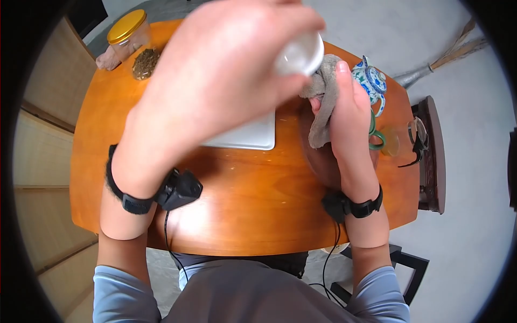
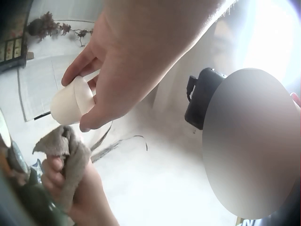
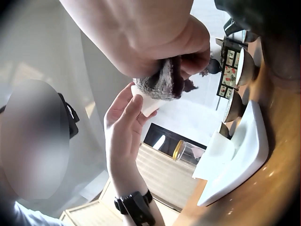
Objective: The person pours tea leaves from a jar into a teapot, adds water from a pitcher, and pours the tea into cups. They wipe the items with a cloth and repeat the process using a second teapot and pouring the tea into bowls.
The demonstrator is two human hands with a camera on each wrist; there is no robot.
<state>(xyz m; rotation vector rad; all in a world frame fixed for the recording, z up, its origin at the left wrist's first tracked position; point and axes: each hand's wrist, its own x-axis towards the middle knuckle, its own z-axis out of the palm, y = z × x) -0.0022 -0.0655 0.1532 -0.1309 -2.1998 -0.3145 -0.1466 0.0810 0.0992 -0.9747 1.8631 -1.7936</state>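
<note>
A small white cup [image 1: 302,54] is pinched between the thumb and fingers of my left hand [image 1: 215,70], raised above the table. My right hand [image 1: 350,116] grips a grey cloth [image 1: 323,121] just beside it. In the left wrist view the cup [image 2: 70,103] hangs tilted right above the bunched cloth [image 2: 70,155]. The right wrist view has the cloth [image 3: 162,84] against the cup [image 3: 148,102]; whether cloth is inside the cup cannot be told.
A white tray [image 1: 253,134] lies behind my left forearm. A blue-patterned teapot [image 1: 370,81], a green-handled cup [image 1: 377,140] and a glass cup [image 1: 396,142] stand at the right. A yellow-lidded jar [image 1: 128,35] stands at the back left. White and brown bowls [image 3: 245,67] stand beyond the tray.
</note>
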